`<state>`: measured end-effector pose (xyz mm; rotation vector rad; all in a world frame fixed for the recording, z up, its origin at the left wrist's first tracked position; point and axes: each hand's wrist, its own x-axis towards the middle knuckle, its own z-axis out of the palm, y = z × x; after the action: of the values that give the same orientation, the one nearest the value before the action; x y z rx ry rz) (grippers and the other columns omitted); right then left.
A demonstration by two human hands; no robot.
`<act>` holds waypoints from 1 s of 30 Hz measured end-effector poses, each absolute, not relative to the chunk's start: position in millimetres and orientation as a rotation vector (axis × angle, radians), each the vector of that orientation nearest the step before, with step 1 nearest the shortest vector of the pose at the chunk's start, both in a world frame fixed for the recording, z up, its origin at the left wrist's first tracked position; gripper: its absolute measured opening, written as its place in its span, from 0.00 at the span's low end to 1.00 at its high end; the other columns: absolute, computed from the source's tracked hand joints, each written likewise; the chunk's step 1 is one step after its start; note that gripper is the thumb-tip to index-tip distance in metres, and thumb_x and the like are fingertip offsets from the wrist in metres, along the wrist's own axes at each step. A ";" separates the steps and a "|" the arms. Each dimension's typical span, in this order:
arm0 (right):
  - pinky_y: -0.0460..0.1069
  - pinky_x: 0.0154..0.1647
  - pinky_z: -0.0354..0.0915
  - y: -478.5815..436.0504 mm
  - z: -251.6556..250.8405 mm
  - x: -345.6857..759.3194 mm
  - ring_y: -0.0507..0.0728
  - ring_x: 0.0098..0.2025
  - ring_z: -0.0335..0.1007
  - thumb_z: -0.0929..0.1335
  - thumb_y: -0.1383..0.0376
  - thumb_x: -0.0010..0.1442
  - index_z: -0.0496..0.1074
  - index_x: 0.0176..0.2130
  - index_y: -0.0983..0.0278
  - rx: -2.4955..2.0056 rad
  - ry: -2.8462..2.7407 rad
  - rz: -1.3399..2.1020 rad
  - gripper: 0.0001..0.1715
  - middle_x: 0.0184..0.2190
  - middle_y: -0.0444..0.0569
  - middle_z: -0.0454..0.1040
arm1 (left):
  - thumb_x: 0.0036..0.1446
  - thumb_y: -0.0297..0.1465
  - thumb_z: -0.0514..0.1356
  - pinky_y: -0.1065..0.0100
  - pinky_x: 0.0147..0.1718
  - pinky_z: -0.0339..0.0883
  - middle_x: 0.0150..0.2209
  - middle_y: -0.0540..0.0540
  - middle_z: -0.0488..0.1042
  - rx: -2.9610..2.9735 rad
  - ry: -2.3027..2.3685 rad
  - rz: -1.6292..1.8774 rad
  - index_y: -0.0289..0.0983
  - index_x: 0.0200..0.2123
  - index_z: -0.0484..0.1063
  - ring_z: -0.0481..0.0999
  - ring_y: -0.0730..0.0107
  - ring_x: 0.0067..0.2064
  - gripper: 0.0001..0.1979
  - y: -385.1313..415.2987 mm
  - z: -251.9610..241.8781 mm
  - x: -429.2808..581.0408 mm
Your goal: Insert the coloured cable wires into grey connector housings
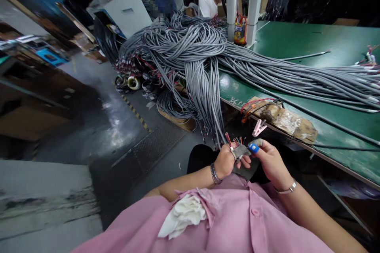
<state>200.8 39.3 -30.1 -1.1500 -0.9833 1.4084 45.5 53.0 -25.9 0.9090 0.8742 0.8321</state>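
In front of my lap, my left hand (226, 161) is closed around a cable end, with thin coloured wires (239, 140) fanning out above the fingers. A grey wrapping (241, 151) shows at its thumb side; whether it covers the thumb or belongs to the cable I cannot tell. My right hand (271, 163) meets it from the right, thumb and forefinger pinched at the edge of the grey part. A blue cover with a pale spot sits on the right thumb, and grey tape wraps a right finger. What lies inside that pinch is hidden.
A large heap of grey cables (190, 43) lies over the green table (299, 39) and hangs off its edge. A pink clip (259, 127) and a tape-wrapped block (285, 120) are at the near edge. Behind the table, a person in white (207, 2) is beside a post.
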 end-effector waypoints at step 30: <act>0.47 0.23 0.60 36.7 -13.0 178.9 0.51 0.19 0.64 0.72 0.55 0.55 0.70 0.31 0.61 -1.051 -0.815 1.597 0.13 0.18 0.42 0.70 | 0.53 0.47 0.59 0.74 0.14 0.52 0.18 0.46 0.71 1.059 0.976 0.722 0.32 0.24 0.70 0.69 0.74 0.17 0.22 50.6 -23.6 41.6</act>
<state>178.9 36.7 -13.0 -1.0507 -0.8152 1.5975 41.6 50.6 -23.6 1.0594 0.9762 0.7224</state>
